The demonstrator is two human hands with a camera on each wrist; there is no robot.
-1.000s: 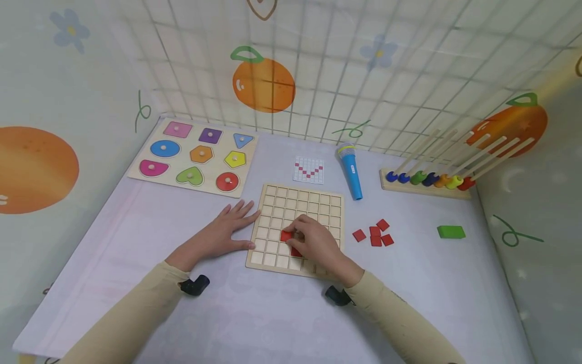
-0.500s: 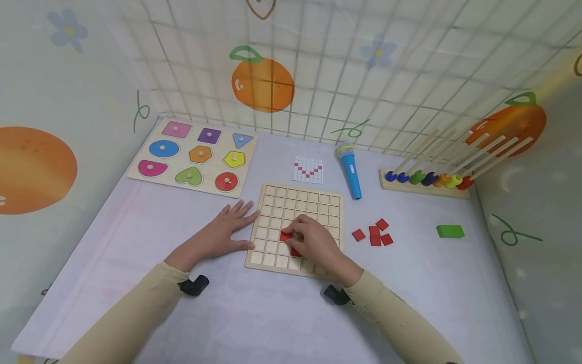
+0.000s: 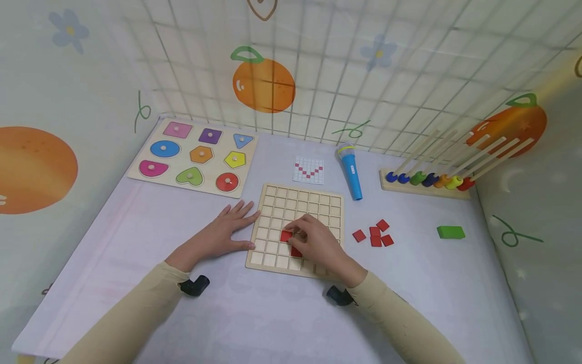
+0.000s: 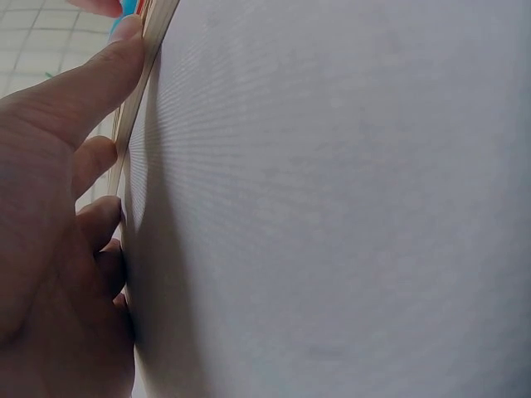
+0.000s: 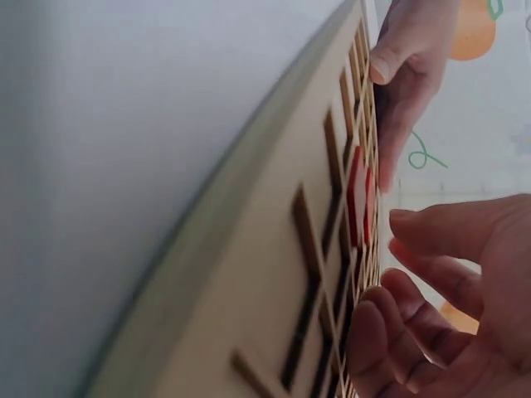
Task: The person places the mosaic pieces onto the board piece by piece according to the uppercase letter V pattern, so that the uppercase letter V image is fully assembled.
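I rest my spread left hand [image 3: 226,231] against the board [image 3: 270,259], likely to steady it; my right hand [image 3: 317,243], loosely curled, holds nothing by two red squares [image 3: 285,236].

The head camera looks forward and down over the counter [image 3: 263,321]; close, low wrist cameras share the board [image 3: 290,205], upper left in the left view, central in the right.
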